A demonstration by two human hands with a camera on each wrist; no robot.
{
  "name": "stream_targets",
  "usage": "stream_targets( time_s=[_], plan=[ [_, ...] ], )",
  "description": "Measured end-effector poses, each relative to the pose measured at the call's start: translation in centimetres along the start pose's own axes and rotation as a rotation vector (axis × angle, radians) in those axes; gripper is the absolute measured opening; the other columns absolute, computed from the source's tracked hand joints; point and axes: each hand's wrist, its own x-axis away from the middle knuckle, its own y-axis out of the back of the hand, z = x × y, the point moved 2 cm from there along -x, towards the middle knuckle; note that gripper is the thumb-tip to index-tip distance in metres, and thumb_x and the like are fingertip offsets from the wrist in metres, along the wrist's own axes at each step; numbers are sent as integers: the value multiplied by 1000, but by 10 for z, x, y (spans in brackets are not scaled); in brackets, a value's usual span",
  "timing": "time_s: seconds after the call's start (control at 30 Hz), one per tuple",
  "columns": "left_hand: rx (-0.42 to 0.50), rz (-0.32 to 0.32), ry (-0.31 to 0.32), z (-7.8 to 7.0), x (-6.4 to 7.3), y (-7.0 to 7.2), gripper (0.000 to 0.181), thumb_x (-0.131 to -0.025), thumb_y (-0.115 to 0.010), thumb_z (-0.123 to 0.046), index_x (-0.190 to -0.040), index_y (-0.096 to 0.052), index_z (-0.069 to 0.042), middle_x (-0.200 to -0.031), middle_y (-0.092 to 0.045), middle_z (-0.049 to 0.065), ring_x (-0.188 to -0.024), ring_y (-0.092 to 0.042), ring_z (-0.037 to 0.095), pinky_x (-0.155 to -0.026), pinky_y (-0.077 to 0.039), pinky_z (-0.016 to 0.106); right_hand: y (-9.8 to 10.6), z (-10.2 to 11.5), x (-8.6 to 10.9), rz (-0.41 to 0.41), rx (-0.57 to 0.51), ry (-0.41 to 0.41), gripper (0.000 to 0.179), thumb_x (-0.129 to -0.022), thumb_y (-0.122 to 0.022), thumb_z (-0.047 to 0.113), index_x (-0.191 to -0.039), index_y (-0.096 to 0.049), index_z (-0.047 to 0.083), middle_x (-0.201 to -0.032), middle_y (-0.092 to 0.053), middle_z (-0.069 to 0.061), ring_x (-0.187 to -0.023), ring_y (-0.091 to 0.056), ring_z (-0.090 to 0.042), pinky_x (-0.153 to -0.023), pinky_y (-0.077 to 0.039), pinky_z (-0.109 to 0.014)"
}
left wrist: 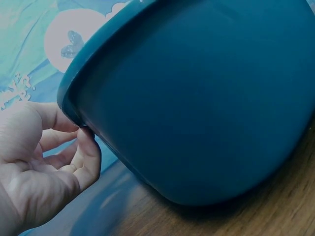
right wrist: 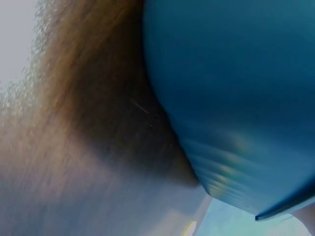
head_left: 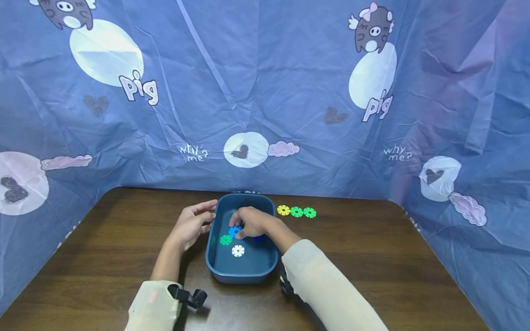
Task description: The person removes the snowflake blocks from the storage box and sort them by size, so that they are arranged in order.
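A dark teal plastic bin stands on the table. My left hand is at its left side, and in the left wrist view the thumb and fingertips pinch the rim. My right hand reaches down inside the bin, its thumb and fingers bent about a light blue snowflake disc. Near it in the bin lie a green snowflake disc, a white one and a dark blue one partly covered by the right wrist. The right wrist view shows the bin's outer wall, with the fingers hidden.
Right of the bin, a yellow disc and two green discs lie in a row on the brown wooden table. A blue printed cloth hangs behind the table and along its sides.
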Motion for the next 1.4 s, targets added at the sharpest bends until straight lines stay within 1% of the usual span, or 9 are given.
stream_targets(
  time_s=[0.13, 0.37, 0.6, 0.73, 0.9, 1.03, 1.13, 1.27, 1.4],
  plan=[
    [-1, -2, 3, 0, 0, 0, 52, -95, -54, 2, -147, -50, 2, -142, -50, 23, -102, -62, 17, -79, -58, 27, 1, 1, 1, 24, -18, 19, 31, -88, -81, 21, -118, -74, 19, -106, -68, 6, -102, -59, -10, -101, -49, -30],
    [15, 0, 11, -1, 1, -1, 52, -96, -53, 3, -148, -49, 3, -142, -50, 23, -103, -62, 17, -78, -57, 27, -3, -1, 0, 6, -99, 40, 31, -87, -83, 20, -116, -74, 16, -103, -68, 6, -98, -59, -10, -94, -50, -26],
    [10, 0, 10, -1, 1, -1, 52, -97, -53, 2, -148, -49, 2, -142, -51, 22, -106, -62, 18, -79, -57, 27, -4, -1, -2, 27, -163, 16, 25, -86, -82, 15, -107, -69, 20, -104, -65, 6, -101, -58, -12, -99, -48, -32],
    [11, -1, 11, -1, 1, 0, 52, -96, -53, 3, -148, -49, 2, -141, -51, 22, -106, -62, 19, -81, -57, 28, -4, 0, -1, 26, -195, 14, 27, -86, -82, 12, -105, -66, 23, -107, -65, 6, -100, -58, -13, -97, -49, -34],
    [14, 3, 7, 1, 0, 0, 53, -96, -53, 3, -148, -49, 3, -140, -51, 22, -104, -63, 18, -81, -58, 29, -4, 2, 2, -7, -217, 54, 25, -87, -81, 7, -106, -70, 20, -103, -68, 5, -95, -61, -11, -92, -51, -29],
    [17, 3, 3, 1, 1, -1, 52, -96, -53, 3, -148, -49, 3, -139, -51, 22, -101, -63, 17, -80, -57, 29, -3, 2, 4, -40, -247, 83, 21, -91, -75, 3, -106, -74, 17, -99, -70, 5, -91, -64, -9, -88, -53, -25],
    [13, -1, 4, 1, 1, -1, 52, -95, -53, 3, -147, -49, 3, -138, -51, 21, -99, -63, 15, -79, -57, 28, 0, 3, 8, -55, -285, 98, 20, -93, -72, 0, -107, -74, 13, -97, -71, 3, -88, -65, -10, -83, -55, -25],
    [12, -3, 6, 1, 1, -2, 53, -95, -53, 3, -147, -49, 3, -138, -51, 21, -96, -62, 14, -78, -57, 28, 6, 4, 13, -71, -321, 124, 21, -92, -70, -3, -108, -74, 11, -95, -72, 1, -84, -66, -11, -78, -56, -24],
    [2, -1, 11, 0, 2, -2, 52, -96, -54, 2, -148, -49, 2, -141, -50, 22, -99, -61, 15, -80, -57, 27, 14, 3, 18, -82, -361, 136, 20, -94, -69, -2, -110, -74, 9, -96, -72, -1, -84, -66, -13, -76, -57, -26]
  ],
)
